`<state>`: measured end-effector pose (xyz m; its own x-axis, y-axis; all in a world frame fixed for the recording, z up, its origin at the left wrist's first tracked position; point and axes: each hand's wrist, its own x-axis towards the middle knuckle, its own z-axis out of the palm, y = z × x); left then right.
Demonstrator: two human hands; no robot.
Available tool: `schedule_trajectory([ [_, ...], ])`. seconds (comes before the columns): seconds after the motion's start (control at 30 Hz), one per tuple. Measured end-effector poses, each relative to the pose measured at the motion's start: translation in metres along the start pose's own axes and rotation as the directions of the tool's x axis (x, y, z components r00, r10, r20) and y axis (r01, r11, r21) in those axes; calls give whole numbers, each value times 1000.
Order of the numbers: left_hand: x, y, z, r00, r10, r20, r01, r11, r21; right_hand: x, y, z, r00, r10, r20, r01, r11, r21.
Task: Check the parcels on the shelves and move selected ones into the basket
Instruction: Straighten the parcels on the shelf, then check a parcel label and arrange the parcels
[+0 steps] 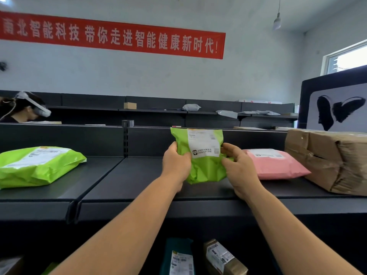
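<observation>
**Both hands hold a green parcel upright on the top shelf**

The black shelf [123, 181] runs across the middle of the frame. At the right edge sits a brown box [325, 161], wrapped in tape. At the left edge lies a large green bag [37, 165], flat, label up. Just left of the box, a pink parcel [276, 165] lies flat and touches it.

In the centre, a green parcel [202, 155] stands upright, its lower end on or just above the shelf surface, white label facing the camera. The left hand [175, 163] grips its left edge, thumb on the front. The right hand [240, 167] grips its right edge, fingers curled round the side, partly in front of the pink parcel.

At the bottom of the frame, on a lower level, lie a teal parcel [178, 257] and a small brown parcel [224, 259], both labelled.

At the far left, a person [21, 110] wears a headset. A red banner [111, 34] hangs on the wall, upper left.
</observation>
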<state>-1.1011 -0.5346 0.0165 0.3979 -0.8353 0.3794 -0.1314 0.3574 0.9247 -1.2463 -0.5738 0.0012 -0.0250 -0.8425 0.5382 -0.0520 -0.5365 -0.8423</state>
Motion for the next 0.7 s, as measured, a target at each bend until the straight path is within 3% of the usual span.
schedule_trajectory([
  [0.13, 6, -3, 2, 996, -93, 10, 89, 976, 198, 0, -2, 0, 996, 82, 20, -78, 982, -172],
  [0.23, 5, 1, 2, 995, -97, 30, 77, 912, 402, -3, -9, -2, 989, 135, 59, -113, 952, -284],
  [0.3, 4, 6, 1, 995, -89, 43, 61, 897, 439, -6, -16, -4, 989, 132, 58, -107, 939, -326],
  [0.57, -18, 32, 21, 990, 86, 108, -105, 976, 190, -16, -45, -26, 994, -11, -113, -29, 939, -344],
  [0.7, -29, 42, 41, 982, 91, 163, -99, 994, 46, -18, -54, -42, 981, -53, -188, -10, 948, -318],
])
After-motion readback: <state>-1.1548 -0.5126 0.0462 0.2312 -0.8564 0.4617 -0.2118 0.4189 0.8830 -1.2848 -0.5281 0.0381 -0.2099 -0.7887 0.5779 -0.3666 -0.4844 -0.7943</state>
